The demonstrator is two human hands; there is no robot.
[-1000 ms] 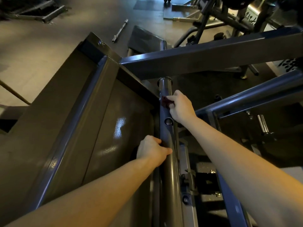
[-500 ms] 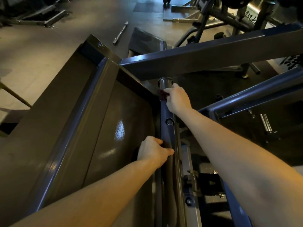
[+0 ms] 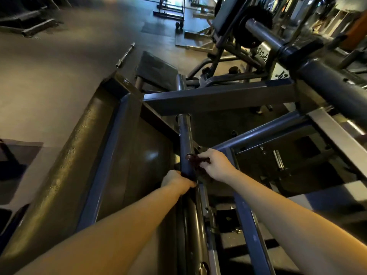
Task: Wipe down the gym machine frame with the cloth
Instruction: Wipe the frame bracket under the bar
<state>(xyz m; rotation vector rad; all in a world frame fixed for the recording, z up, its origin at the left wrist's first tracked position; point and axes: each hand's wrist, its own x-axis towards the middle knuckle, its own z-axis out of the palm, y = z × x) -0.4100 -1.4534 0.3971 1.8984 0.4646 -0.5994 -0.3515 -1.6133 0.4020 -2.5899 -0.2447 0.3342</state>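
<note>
Cloth (image 3: 195, 160), dark red and bunched, sits against the round tube (image 3: 184, 135) of the gym machine frame (image 3: 218, 98), pinched in the curled fingers of the right hand (image 3: 217, 165). At 7 o'clock from it, the left hand (image 3: 175, 180) grips the same tube. A loose bar (image 3: 125, 55) lies on the floor at 11 o'clock.

My right hand (image 3: 216, 165) pinches a dark red cloth (image 3: 195, 160) against the round blue tube (image 3: 185, 139) of the machine frame, just beyond my left hand (image 3: 175, 180), whose fingers curl round the same tube, while a square crossbeam (image 3: 218, 98) spans well past both sets of fingertips.
</note>
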